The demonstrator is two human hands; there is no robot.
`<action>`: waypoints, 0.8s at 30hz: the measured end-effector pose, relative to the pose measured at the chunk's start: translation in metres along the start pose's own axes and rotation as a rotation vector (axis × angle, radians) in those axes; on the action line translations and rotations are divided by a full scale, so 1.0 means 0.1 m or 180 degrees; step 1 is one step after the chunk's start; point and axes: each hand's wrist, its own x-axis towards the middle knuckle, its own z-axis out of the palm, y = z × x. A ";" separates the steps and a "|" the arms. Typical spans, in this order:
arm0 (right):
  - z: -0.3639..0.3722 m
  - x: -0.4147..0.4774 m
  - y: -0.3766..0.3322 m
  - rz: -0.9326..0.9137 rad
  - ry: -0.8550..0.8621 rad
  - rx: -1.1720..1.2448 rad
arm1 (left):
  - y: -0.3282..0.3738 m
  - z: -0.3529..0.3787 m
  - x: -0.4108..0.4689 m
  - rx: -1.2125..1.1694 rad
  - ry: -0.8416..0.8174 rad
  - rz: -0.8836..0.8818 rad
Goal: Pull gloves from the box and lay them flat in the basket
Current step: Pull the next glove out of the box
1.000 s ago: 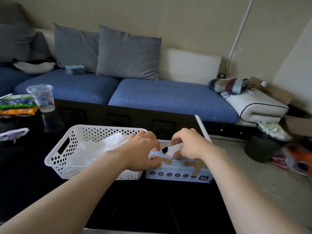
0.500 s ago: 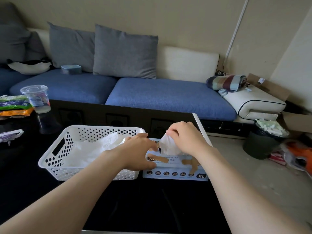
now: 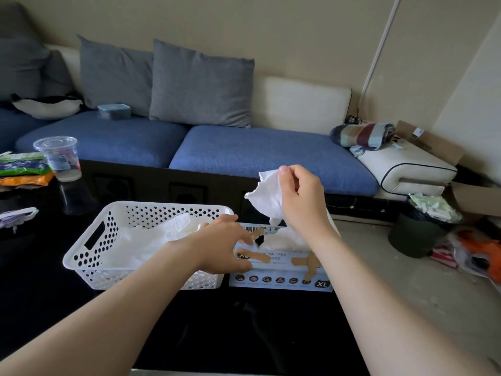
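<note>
While left hand pins cardboard box, right hand pinches crumpled glove.

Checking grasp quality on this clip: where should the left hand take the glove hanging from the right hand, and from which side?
Probably the loose lower corner of the glove, approached from the left, the basket side. The right hand pinches the top edge, so the glove hangs crumpled with its free end to the left. The left hand rests flat on the box, just below that corner.
</note>
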 end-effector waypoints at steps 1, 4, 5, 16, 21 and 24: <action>0.01 0.00 -0.02 -0.0011 0.0047 0.0045 | 0.00 -0.01 -0.01 -0.0095 0.0024 -0.0015; 0.03 0.01 -0.08 -0.0029 0.0147 0.0146 | 0.00 -0.06 -0.03 -0.0393 0.0419 0.0042; 0.05 0.00 -0.10 -0.0030 0.0144 0.0154 | 0.00 -0.09 -0.04 -0.0574 0.0634 0.0099; 0.15 -0.05 -0.15 0.0355 -0.0618 -0.0026 | 0.04 -0.28 -0.07 -0.2485 0.1901 0.0294; 0.18 -0.08 -0.21 0.1318 -0.1709 0.1062 | 0.05 -0.33 -0.06 -0.2530 0.2535 0.0120; 0.15 -0.15 -0.32 0.1479 -0.2242 0.1199 | 0.03 -0.38 -0.07 -0.2983 0.2783 -0.0095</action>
